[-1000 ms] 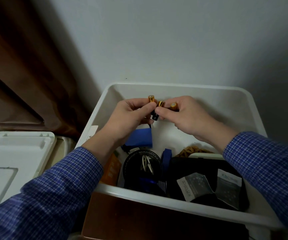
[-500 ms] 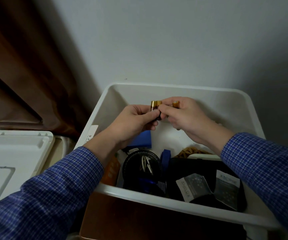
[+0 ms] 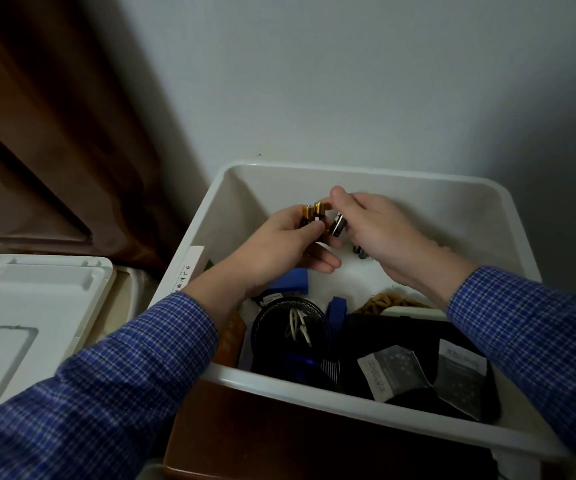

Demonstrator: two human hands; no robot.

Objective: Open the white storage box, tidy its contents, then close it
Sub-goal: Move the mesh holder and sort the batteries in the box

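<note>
White storage box (image 3: pixel 376 174), lid (image 3: pixel 26 306) off and lying to its left, with both hands raised over its far half. Left hand (image 3: pixel 279 247) pinches two gold-capped batteries (image 3: pixel 314 214) held upright — long axes near vertical. Right hand (image 3: pixel 380 233), fingers curled, grips a dark battery (image 3: pixel 337 224) just beside them, tilted slightly; another dark piece shows under its palm. Judged next: bringing the cells parallel, the right hand closing leftward toward the left.

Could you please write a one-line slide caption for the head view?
Both hands gather batteries above the open white storage box, its lid set aside.
</note>
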